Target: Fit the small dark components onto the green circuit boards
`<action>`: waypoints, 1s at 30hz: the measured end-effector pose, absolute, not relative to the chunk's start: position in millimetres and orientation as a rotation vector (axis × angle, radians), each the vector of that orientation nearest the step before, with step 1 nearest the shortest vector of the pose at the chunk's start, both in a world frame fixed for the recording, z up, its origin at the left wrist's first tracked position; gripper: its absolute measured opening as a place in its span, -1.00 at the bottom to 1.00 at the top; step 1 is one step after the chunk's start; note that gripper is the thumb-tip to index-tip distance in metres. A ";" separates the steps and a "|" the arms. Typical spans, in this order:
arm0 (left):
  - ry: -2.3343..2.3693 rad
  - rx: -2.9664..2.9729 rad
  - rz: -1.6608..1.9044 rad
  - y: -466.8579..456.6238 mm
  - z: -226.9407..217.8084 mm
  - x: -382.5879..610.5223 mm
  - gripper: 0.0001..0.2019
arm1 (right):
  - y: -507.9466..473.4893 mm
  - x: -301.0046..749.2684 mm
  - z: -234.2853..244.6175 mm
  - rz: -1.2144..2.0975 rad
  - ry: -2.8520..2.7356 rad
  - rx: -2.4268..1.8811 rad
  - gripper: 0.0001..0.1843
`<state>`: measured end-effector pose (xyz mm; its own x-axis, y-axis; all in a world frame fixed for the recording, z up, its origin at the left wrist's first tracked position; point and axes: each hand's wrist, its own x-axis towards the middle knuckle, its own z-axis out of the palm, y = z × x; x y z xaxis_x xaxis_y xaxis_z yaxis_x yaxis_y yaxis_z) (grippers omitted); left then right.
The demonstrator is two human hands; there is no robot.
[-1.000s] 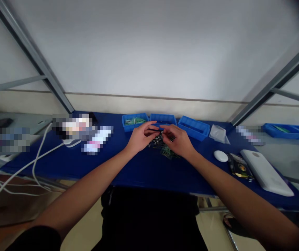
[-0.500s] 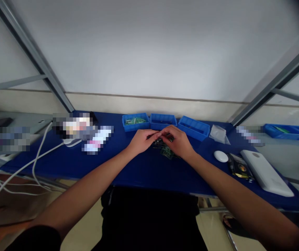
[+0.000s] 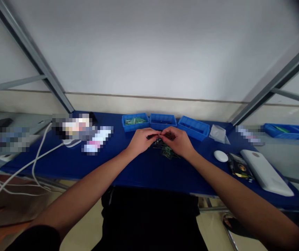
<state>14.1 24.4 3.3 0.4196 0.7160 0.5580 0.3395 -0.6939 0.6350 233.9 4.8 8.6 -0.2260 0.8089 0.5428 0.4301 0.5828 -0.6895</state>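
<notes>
Head view: the left hand (image 3: 141, 141) and right hand (image 3: 178, 140) are being held together above a pile of small parts (image 3: 168, 152) on the blue tabletop (image 3: 149, 170), probably so that both sets of fingertips can meet. Their fingers are being drawn narrow; whether any small part is being pinched cannot be told. The pile's far portion is being hidden by the hands. Behind it, a left bin (image 3: 137, 128), middle bin (image 3: 162, 126) and right bin (image 3: 191, 133) are being lined up, presumably for easy reach; green pieces (image 3: 135, 121) are being held in the left one. Rightward, space is being taken by a clear bag (image 3: 218, 133), white round object (image 3: 221, 156), dark packet (image 3: 240, 165) and long white device (image 3: 266, 173), all well clear of the fingers.
</notes>
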 end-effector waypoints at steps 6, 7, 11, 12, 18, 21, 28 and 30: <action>0.876 2.048 1.231 20.3 4.4 14.9 -0.50 | 6.1 234.1 6.2 0.530 -1.826 -0.987 -0.85; 0.876 2.023 1.241 19.6 5.1 14.9 -0.45 | 6.2 234.0 6.0 0.535 -1.820 -0.978 -0.86; 0.891 1.986 1.254 19.2 6.9 15.2 -0.39 | 5.5 232.2 7.7 0.601 -1.757 -0.929 -0.85; 0.895 1.988 1.252 19.6 7.1 15.3 -0.43 | 5.1 231.8 8.5 0.613 -1.740 -0.924 -0.85; 0.944 2.255 1.165 25.4 5.5 13.2 -0.83 | 7.0 236.4 12.4 0.504 -1.683 -0.956 -0.89; 0.971 2.420 1.108 28.5 1.5 11.8 -0.84 | 16.0 245.8 14.0 0.283 -1.716 -0.984 -0.94; 1.108 2.495 0.929 31.1 -9.3 10.8 -0.74 | 54.9 266.5 6.9 -0.240 -1.890 -1.172 -0.82; 1.101 2.503 0.903 30.8 -10.4 10.7 -0.71 | 61.9 267.8 2.6 -0.244 -1.897 -1.250 -0.82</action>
<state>10.7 30.8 -10.4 0.5193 0.7344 0.4370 0.5718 -0.6786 0.4610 267.8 61.9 2.6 -0.1598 0.6710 0.7241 0.8325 0.4857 -0.2664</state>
